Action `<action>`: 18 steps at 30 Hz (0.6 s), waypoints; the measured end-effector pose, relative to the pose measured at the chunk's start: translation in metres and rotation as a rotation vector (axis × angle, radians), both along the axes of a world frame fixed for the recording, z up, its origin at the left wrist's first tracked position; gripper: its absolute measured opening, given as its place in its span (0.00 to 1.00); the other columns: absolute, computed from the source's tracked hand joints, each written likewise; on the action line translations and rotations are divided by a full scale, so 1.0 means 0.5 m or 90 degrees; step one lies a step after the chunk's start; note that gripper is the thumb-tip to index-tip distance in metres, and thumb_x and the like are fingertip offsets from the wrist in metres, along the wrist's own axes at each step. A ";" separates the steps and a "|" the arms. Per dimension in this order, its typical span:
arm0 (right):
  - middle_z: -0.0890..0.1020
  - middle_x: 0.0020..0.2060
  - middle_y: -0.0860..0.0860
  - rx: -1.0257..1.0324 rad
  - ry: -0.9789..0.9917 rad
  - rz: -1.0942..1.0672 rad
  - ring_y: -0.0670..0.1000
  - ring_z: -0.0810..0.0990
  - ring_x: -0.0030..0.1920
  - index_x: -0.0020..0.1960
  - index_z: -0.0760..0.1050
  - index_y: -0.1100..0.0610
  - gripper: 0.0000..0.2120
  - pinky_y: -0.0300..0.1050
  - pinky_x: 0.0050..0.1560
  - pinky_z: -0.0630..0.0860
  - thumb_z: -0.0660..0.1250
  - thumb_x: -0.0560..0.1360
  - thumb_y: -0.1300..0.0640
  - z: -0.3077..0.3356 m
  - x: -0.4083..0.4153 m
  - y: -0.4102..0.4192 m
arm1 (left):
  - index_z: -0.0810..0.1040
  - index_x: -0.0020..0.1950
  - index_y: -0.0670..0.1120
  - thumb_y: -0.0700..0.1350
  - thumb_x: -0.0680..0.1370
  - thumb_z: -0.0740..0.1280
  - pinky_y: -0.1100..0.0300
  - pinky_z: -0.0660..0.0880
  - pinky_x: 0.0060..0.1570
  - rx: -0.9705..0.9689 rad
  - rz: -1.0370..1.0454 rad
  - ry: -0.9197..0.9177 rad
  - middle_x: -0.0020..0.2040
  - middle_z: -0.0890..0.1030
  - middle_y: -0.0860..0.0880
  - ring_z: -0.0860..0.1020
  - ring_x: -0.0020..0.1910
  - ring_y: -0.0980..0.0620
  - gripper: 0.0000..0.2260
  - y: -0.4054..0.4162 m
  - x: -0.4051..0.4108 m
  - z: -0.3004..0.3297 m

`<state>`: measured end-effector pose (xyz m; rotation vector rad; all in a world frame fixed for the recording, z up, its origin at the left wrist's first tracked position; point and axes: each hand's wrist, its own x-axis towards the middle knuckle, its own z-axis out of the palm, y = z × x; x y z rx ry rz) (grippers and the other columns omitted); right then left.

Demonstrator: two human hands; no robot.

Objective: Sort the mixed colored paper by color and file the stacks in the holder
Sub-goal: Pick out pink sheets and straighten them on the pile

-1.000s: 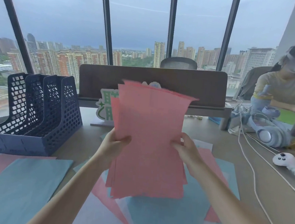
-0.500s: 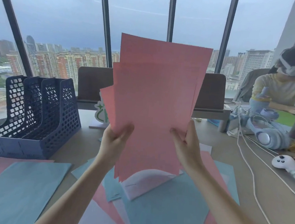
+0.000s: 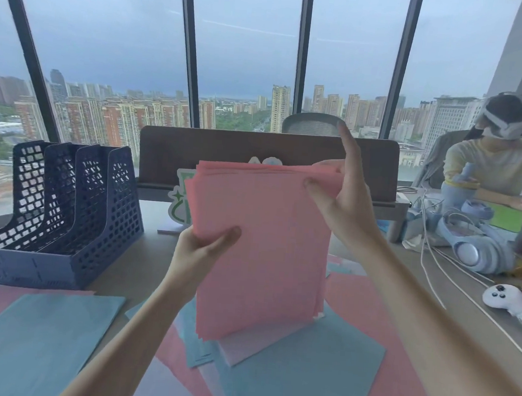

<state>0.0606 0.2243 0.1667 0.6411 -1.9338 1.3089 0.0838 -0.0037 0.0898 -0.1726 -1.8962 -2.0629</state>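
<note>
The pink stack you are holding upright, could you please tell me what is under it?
The pink stack stands on a pale sheet lying over blue paper. Whatever sits directly behind it is covered.

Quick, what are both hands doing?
Left hand: grips the pink paper stack at its left edge.
Right hand: fingers straight, touching the stack's top corner.

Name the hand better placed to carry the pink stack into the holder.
Left, probably. The left hand grips the pink stack on the side facing the holder; the right hand only steadies its top corner.
</note>
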 end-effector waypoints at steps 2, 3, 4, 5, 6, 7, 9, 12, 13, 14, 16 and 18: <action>0.79 0.53 0.48 0.082 0.017 -0.037 0.41 0.76 0.58 0.74 0.67 0.42 0.29 0.30 0.62 0.67 0.70 0.77 0.59 0.011 -0.010 0.003 | 0.84 0.51 0.45 0.41 0.74 0.74 0.50 0.81 0.52 -0.004 -0.019 0.001 0.48 0.86 0.46 0.85 0.48 0.48 0.07 -0.001 0.002 0.000; 0.78 0.53 0.47 0.119 0.017 -0.057 0.39 0.75 0.58 0.70 0.73 0.41 0.24 0.33 0.64 0.67 0.70 0.77 0.57 0.011 -0.016 0.004 | 0.84 0.51 0.45 0.40 0.74 0.74 0.50 0.80 0.53 -0.006 -0.029 0.002 0.49 0.86 0.45 0.85 0.49 0.48 0.07 -0.002 0.001 -0.002; 0.77 0.53 0.46 0.145 0.020 -0.072 0.38 0.74 0.57 0.65 0.78 0.40 0.18 0.34 0.63 0.68 0.70 0.77 0.56 0.010 -0.019 0.004 | 0.84 0.52 0.44 0.40 0.74 0.74 0.50 0.80 0.53 -0.007 -0.038 0.001 0.50 0.86 0.45 0.84 0.49 0.47 0.07 -0.004 0.001 -0.005; 0.77 0.53 0.46 0.154 0.023 -0.080 0.38 0.74 0.57 0.61 0.80 0.41 0.15 0.34 0.63 0.68 0.70 0.77 0.55 0.006 -0.022 0.003 | 0.84 0.52 0.44 0.40 0.74 0.75 0.50 0.80 0.54 -0.005 -0.046 0.000 0.50 0.86 0.45 0.84 0.50 0.47 0.08 -0.005 0.000 -0.009; 0.77 0.53 0.46 0.148 0.022 -0.086 0.39 0.75 0.57 0.58 0.81 0.42 0.12 0.36 0.62 0.68 0.71 0.77 0.54 0.002 -0.025 0.002 | 0.84 0.52 0.45 0.41 0.73 0.76 0.50 0.80 0.55 -0.002 -0.052 -0.003 0.51 0.86 0.45 0.84 0.51 0.46 0.09 -0.006 -0.001 -0.014; 0.77 0.53 0.46 0.131 0.017 -0.090 0.41 0.75 0.57 0.56 0.82 0.42 0.10 0.38 0.63 0.69 0.71 0.76 0.54 -0.002 -0.027 0.002 | 0.85 0.53 0.45 0.43 0.71 0.77 0.50 0.79 0.56 0.002 -0.057 -0.008 0.51 0.86 0.45 0.84 0.52 0.46 0.11 -0.007 -0.002 -0.021; 0.79 0.53 0.46 0.076 -0.015 -0.095 0.42 0.76 0.58 0.51 0.81 0.42 0.07 0.39 0.63 0.70 0.72 0.76 0.54 -0.009 -0.031 0.005 | 0.84 0.54 0.44 0.45 0.70 0.76 0.48 0.78 0.57 0.007 -0.069 -0.026 0.51 0.86 0.44 0.84 0.53 0.44 0.14 -0.007 -0.003 -0.037; 0.80 0.55 0.44 -0.004 -0.073 -0.083 0.37 0.76 0.58 0.55 0.80 0.43 0.09 0.36 0.63 0.71 0.72 0.76 0.53 -0.014 -0.032 0.012 | 0.85 0.53 0.44 0.46 0.70 0.74 0.45 0.78 0.57 0.000 -0.095 -0.059 0.52 0.86 0.42 0.84 0.53 0.43 0.13 0.001 -0.002 -0.060; 0.79 0.56 0.43 -0.033 -0.099 -0.057 0.36 0.76 0.57 0.60 0.78 0.43 0.13 0.31 0.60 0.71 0.73 0.76 0.52 -0.020 -0.030 0.014 | 0.86 0.52 0.44 0.47 0.71 0.74 0.45 0.78 0.58 -0.001 -0.098 -0.066 0.52 0.86 0.42 0.84 0.53 0.43 0.12 0.003 -0.003 -0.066; 0.78 0.59 0.41 -0.069 -0.137 -0.014 0.34 0.75 0.58 0.64 0.74 0.44 0.18 0.26 0.56 0.70 0.73 0.77 0.52 -0.030 -0.029 0.018 | 0.86 0.52 0.46 0.47 0.71 0.74 0.44 0.78 0.59 0.001 -0.098 -0.069 0.52 0.86 0.42 0.83 0.54 0.43 0.11 0.005 -0.003 -0.072; 0.79 0.61 0.41 -0.152 -0.235 0.095 0.33 0.77 0.58 0.68 0.71 0.49 0.21 0.30 0.59 0.74 0.72 0.78 0.54 -0.069 -0.029 0.027 | 0.86 0.51 0.47 0.47 0.71 0.74 0.43 0.78 0.58 0.016 -0.096 -0.074 0.52 0.86 0.42 0.84 0.53 0.43 0.10 0.007 -0.005 -0.080; 0.84 0.57 0.47 -0.171 -0.327 0.150 0.44 0.83 0.58 0.66 0.74 0.54 0.16 0.51 0.63 0.78 0.70 0.79 0.55 -0.134 -0.035 0.036 | 0.86 0.50 0.46 0.47 0.71 0.74 0.42 0.79 0.57 0.022 -0.092 -0.079 0.51 0.86 0.41 0.84 0.51 0.43 0.10 0.010 -0.007 -0.087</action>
